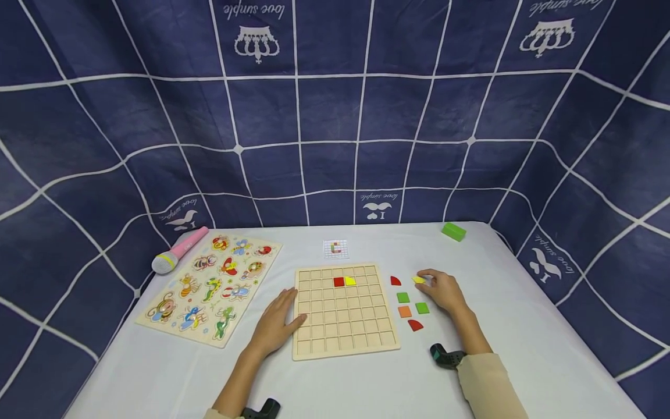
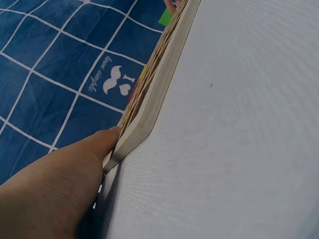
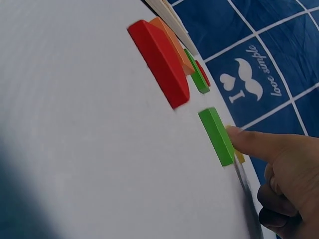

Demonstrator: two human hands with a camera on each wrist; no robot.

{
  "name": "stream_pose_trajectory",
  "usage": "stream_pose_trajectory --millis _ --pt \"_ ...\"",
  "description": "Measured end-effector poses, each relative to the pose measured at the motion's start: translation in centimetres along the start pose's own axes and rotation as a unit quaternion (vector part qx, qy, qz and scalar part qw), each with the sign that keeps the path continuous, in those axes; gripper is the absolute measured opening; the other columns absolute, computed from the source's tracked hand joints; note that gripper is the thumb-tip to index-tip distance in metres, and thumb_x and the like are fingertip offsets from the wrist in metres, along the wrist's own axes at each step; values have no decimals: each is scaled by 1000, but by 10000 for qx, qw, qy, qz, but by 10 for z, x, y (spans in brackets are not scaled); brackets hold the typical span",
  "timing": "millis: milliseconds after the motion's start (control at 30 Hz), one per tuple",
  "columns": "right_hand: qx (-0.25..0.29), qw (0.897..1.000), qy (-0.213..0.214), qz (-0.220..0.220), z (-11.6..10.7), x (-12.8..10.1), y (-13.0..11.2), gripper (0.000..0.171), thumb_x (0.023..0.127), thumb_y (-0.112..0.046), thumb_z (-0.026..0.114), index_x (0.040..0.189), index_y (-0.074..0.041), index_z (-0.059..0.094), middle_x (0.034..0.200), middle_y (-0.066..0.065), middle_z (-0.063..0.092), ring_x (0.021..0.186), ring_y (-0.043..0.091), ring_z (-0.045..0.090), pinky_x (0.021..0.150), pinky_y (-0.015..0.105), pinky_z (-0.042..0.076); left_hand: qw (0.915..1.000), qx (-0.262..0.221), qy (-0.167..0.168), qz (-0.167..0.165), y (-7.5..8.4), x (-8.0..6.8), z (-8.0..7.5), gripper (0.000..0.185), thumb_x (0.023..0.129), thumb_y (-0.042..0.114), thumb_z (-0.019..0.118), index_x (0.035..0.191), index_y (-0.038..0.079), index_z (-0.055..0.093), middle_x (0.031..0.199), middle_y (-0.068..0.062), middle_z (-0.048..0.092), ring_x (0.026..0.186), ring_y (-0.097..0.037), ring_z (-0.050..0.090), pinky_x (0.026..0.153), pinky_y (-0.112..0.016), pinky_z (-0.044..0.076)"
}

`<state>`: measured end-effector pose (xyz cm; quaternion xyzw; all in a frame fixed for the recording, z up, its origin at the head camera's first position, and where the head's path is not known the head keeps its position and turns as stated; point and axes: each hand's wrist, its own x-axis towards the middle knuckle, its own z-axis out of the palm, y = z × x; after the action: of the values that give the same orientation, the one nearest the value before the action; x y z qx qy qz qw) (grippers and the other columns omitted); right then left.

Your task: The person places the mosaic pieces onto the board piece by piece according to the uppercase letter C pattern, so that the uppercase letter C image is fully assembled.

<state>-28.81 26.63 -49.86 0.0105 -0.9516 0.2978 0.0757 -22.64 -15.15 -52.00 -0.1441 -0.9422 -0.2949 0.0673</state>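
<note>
A wooden grid board (image 1: 345, 319) lies on the table, with a red square tile (image 1: 339, 281) and a yellow tile (image 1: 350, 281) side by side in one of its upper rows. My left hand (image 1: 273, 326) rests against the board's left edge, the thumb on its rim and the fingers stretched along the side. To the right of the board, my right hand (image 1: 445, 291) pinches a yellow tile (image 1: 418, 280) between thumb and fingers at the table surface. Near it lie green squares (image 1: 422, 308), an orange square (image 1: 405, 312) and red quarter-round tiles (image 1: 415, 325). In the right wrist view a green tile (image 3: 216, 137) partly hides the pinched one.
Behind the board lies a small pattern card (image 1: 336, 249). A wooden insect puzzle (image 1: 211, 285) and a pink toy microphone (image 1: 180, 251) are on the left. Toward the back right sits a green block (image 1: 453, 231). A dark blue checked curtain (image 1: 330, 110) surrounds the table's far sides.
</note>
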Motion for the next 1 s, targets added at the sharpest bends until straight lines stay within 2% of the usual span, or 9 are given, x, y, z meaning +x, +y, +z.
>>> stream_pose_trajectory --millis 300,567,733,1000 --pt "-47 9999 150 -3 -4 0 9 34 80 -24 73 106 -4 67 56 1 39 52 15 35 47 28 27 10000 -2 -4 -5 -2 0 1 72 87 43 60 143 5 33 146 -13 32 136 -31 22 109 -49 19" --pt "126 9997 178 -61 -4 1 5 30 81 -22 72 105 -5 68 55 0 37 52 15 34 47 28 28 10000 -11 10 24 -2 1 1 72 87 44 59 143 5 33 146 -12 32 136 -31 22 110 -48 18" --pt "258 9980 266 -506 -5 4 -18 29 81 -21 72 106 -7 68 53 -1 34 48 13 29 42 24 25 10000 -8 19 37 -2 1 0 72 87 43 59 142 5 34 146 -13 33 136 -31 23 110 -48 18" --pt "433 9923 207 -1144 10 11 -80 31 80 -24 73 107 -10 68 49 -4 31 45 11 26 40 23 22 10000 -43 13 48 0 0 0 72 87 42 60 142 4 34 145 -13 33 136 -31 23 110 -47 18"
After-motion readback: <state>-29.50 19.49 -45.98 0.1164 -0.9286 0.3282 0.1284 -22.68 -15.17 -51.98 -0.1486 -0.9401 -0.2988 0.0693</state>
